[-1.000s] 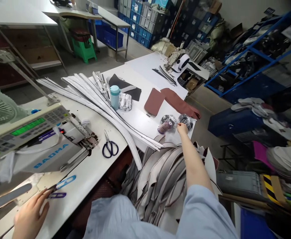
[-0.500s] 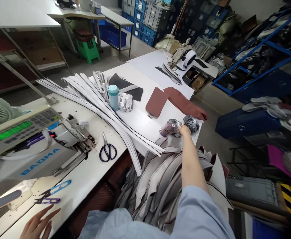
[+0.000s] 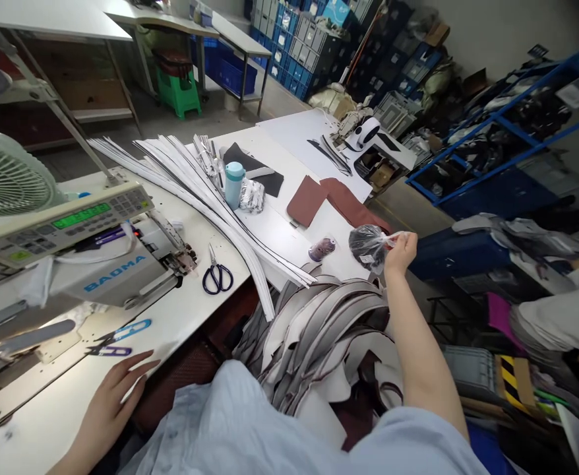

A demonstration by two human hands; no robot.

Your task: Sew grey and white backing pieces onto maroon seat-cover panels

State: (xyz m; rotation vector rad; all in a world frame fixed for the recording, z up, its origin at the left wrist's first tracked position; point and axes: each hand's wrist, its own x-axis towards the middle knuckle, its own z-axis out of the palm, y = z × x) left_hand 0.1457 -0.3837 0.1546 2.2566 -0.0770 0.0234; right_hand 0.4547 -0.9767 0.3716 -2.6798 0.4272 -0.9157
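My right hand [image 3: 401, 253] is closed on the gathered neck of a clear plastic bag [image 3: 370, 246] with something dark and round inside. The bag is at the near right end of the white table, beside a thread spool [image 3: 322, 248] in brownish purple that stands apart from it. On the sewing table my left hand [image 3: 117, 394] lies with its fingers stretched out, holding nothing. Just beyond its fingertips are purple thread snips [image 3: 116, 351] and blue thread snips [image 3: 134, 328]. Black-handled scissors [image 3: 217, 278] rest farther along the table edge.
A sewing machine [image 3: 116, 274] stands at left, with a green fan [image 3: 10, 173] behind it. Long white strips [image 3: 205, 201] cross both tables. Stacked grey pieces [image 3: 319, 330] hang in front of me. A light-blue bottle [image 3: 234, 185] and brown fabric [image 3: 308, 201] are on the far table.
My right hand has moved right, away from the spool, and now grips the plastic bag by its neck. My left hand stays open on the table while the view has shifted.
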